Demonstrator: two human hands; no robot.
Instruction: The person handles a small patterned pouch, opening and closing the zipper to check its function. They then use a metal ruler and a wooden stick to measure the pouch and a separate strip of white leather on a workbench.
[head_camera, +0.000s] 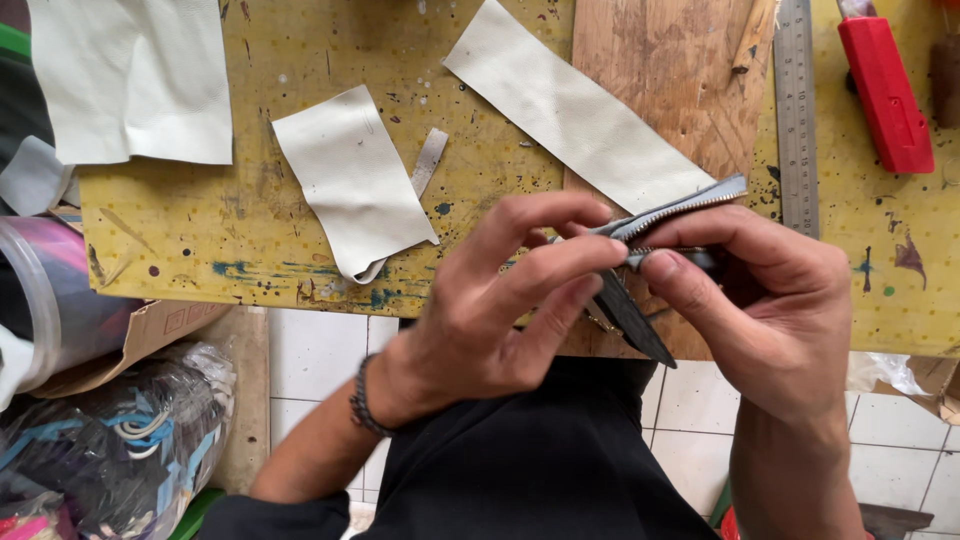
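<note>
Grey zipper strip (680, 207) sits pinched between both hands over the near edge of the workbench, one end sticking up-right toward the steel ruler (796, 110), a darker tail (635, 322) hanging down below the fingers. Our left hand (500, 300) has thumb and fingers closed on the strip from the left; our right hand (770, 300) has its thumb pressed on it from the right, so both grips are clamped on the zipper, fingertips nearly touching. The fingers cover the middle of the strip, so we can't tell what the slider area looks like. A beaded bracelet (362, 400) is on the left wrist. On the paint-spattered yellow bench top (200, 220): a small off-white leather piece (355, 180) left of the hands, a long off-white strip (580, 115) lying diagonally just behind them, partly on a bare wooden board (680, 60), and a bigger sheet (130, 80) at far left. Red utility knife (885, 90) lies right of the ruler, well apart from the hands. Clear plastic container (50, 300) and a bag of scraps (110, 440) sit low left, below the bench edge.
</note>
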